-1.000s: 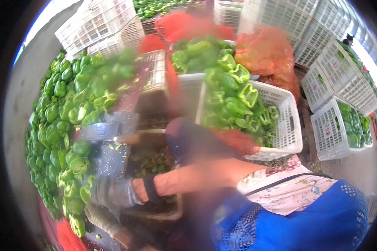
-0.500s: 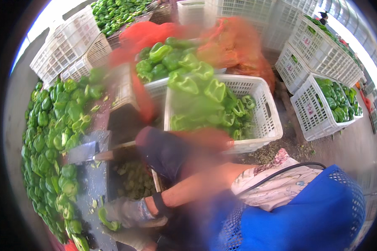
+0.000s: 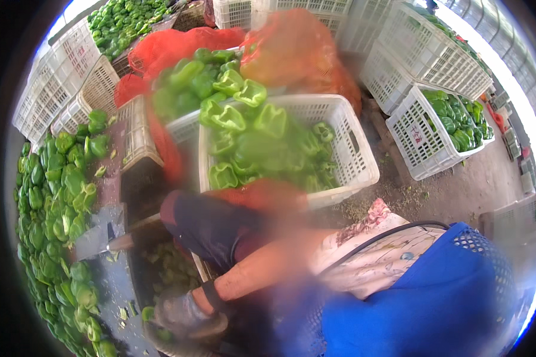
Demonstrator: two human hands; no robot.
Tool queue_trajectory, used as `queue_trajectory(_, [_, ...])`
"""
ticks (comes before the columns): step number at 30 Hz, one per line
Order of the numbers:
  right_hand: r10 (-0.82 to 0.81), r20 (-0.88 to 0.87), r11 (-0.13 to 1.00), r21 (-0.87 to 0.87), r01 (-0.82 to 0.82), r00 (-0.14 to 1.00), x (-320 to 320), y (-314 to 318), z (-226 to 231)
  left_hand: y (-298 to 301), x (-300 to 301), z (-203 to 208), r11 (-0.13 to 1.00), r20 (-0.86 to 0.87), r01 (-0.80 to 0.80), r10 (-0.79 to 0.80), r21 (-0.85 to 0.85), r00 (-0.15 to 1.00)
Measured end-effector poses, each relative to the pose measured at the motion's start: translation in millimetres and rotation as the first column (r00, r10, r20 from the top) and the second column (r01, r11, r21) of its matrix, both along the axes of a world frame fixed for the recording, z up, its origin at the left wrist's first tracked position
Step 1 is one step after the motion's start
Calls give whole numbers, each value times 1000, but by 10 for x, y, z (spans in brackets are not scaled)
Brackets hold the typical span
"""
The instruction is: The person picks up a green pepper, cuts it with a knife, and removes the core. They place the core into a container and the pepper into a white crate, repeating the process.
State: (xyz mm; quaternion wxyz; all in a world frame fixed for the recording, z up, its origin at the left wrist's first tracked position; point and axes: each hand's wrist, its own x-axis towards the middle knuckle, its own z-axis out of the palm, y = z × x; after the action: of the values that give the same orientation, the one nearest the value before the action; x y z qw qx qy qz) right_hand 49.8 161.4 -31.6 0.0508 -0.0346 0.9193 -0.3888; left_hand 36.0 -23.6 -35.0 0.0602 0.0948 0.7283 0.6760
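Note:
My right hand (image 3: 181, 318), in a grey work glove with a dark band at the wrist, is low over the near edge of the grey work surface (image 3: 110, 279). Its fingers close round a piece of green bell pepper (image 3: 147, 313), blurred and partly hidden. My left hand cannot be made out clearly at the lower edge, beneath the right one. Farther up the surface lies a cleaver (image 3: 92, 243) with a wooden handle. A long heap of green peppers (image 3: 41, 238) runs along the left side. Just below the surface sits a bin (image 3: 170, 268) of pale scraps.
Cut pepper halves fill much of a white crate (image 3: 363, 160) beyond my leg. Behind it are another pepper crate (image 3: 187, 125) and orange mesh sacks (image 3: 301, 56). Stacked white crates (image 3: 426, 50) stand at right and crates (image 3: 59, 71) at far left. Scraps litter the floor (image 3: 411, 199).
The whole view has shifted, so the crates and pepper heap appear farther left. My right hand, with the pepper piece, has drawn from over the work surface toward the scrap bin side.

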Motion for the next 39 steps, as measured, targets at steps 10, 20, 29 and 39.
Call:
queue_trajectory(10, [256, -42, 961, 117, -250, 966, -485, -682, -211, -269, -594, -179, 988, -121, 96, -110, -118, 986])
queue_trajectory(20, [258, -168, 956, -96, -277, 951, -471, -792, -262, -597, -556, -548, 988, -192, 152, -154, -25, 969])
queue_trajectory(29, [232, -290, 969, -17, -247, 929, -301, -819, -11, -395, -493, -301, 843, 409, -180, -51, 507, 911])
queue_trajectory(39, [-204, -174, 955, -252, 156, 963, -562, -702, -21, -623, -566, -244, 485, 450, -396, 7, 780, 893])
